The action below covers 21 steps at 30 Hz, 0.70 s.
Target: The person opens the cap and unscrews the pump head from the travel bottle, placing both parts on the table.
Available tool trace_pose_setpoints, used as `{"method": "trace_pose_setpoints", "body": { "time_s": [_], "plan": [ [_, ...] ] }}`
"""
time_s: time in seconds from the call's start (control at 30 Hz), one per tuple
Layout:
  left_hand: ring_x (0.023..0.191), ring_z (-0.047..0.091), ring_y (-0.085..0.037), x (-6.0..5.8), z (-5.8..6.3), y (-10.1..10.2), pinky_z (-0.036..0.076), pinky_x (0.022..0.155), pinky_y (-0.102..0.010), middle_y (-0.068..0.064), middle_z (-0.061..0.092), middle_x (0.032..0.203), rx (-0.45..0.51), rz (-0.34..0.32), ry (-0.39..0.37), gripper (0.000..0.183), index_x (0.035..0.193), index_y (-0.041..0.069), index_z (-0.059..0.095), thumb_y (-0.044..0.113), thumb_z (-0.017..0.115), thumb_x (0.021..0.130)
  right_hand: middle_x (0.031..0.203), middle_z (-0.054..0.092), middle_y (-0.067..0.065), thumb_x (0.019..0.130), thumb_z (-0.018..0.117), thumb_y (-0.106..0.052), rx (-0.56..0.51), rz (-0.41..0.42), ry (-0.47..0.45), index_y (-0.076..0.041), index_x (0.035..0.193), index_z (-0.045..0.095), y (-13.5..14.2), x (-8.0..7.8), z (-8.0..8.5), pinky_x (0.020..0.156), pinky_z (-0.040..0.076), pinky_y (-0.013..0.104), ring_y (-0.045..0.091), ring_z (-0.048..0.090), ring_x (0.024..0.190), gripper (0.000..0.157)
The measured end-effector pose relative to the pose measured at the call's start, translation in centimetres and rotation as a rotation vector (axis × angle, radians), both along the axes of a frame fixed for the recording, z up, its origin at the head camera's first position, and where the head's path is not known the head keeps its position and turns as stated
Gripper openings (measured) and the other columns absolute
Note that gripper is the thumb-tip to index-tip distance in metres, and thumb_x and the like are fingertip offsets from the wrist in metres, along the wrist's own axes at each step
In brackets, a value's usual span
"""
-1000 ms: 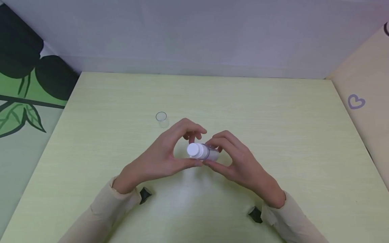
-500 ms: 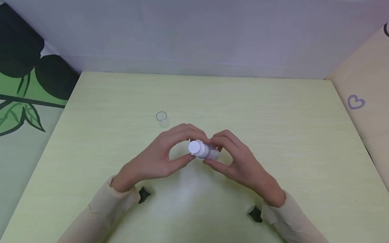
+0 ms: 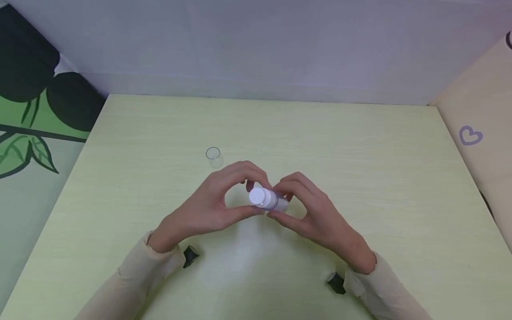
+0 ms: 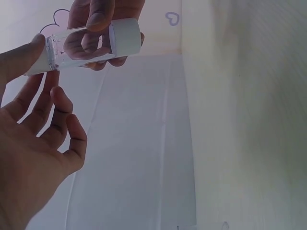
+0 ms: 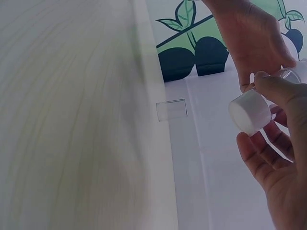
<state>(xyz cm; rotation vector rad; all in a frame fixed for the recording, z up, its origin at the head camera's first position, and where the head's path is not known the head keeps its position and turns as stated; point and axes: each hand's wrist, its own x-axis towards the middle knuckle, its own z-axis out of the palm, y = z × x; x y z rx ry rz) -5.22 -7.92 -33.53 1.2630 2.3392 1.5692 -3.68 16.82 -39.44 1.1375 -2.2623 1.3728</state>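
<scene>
A small pump bottle [image 3: 269, 200] with a white top is held tilted above the table, its top toward my left hand. My right hand [image 3: 314, 211] grips it by the body, thumb on the near side. In the left wrist view the clear body [image 4: 86, 47] and broad white base [image 4: 127, 37] show between the fingers. My left hand [image 3: 216, 202] pinches the white top end between thumb and index finger; its other fingers are loosely bent. Beyond the left hand a small clear cylinder [image 3: 214, 159] stands on the table.
The pale wood table [image 3: 340, 142] meets a greyish-white wall [image 3: 256, 49] at the back. A beige side panel [image 3: 480, 102] with a purple heart stands on the right, and a painted plant panel [image 3: 30, 115] on the left. Black wrist-worn pieces [image 3: 191, 256] jut below the sleeves.
My left fingers were spread apart around the bottle's top, then closed in on it. Since half a second ago the left thumb has slid right along the bottle. The right hand keeps its grip.
</scene>
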Motion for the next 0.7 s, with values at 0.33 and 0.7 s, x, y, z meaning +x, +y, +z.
{"method": "trace_pose_setpoints", "body": {
  "time_s": [0.33, 0.7],
  "plan": [
    [0.098, 0.053, -0.01, 0.08, -0.49, 0.1, 0.044, 0.088, -0.028, 0.011, 0.062, 0.103, -0.013, 0.057, 0.029, 0.04, 0.107, 0.02, 0.06, 0.016, 0.091, 0.082, 0.114, 0.063, 0.0, 0.083, 0.089, -0.014, 0.012, 0.007, -0.008, -0.01, 0.121, 0.066, -0.13, 0.16, 0.06, 0.087, 0.053, 0.022, 0.011, 0.06, 0.101, 0.045],
    [0.118, 0.058, -0.011, 0.18, -0.49, 0.06, 0.047, 0.106, -0.032, 0.005, 0.063, 0.131, -0.03, 0.022, 0.023, 0.056, 0.135, 0.016, 0.062, 0.013, 0.087, 0.085, 0.115, 0.063, 0.002, 0.081, 0.09, -0.011, 0.013, -0.016, 0.006, -0.008, 0.122, 0.065, 0.36, -0.21, 0.05, 0.088, 0.053, 0.021, 0.013, 0.059, 0.101, 0.048]
  ]
}}
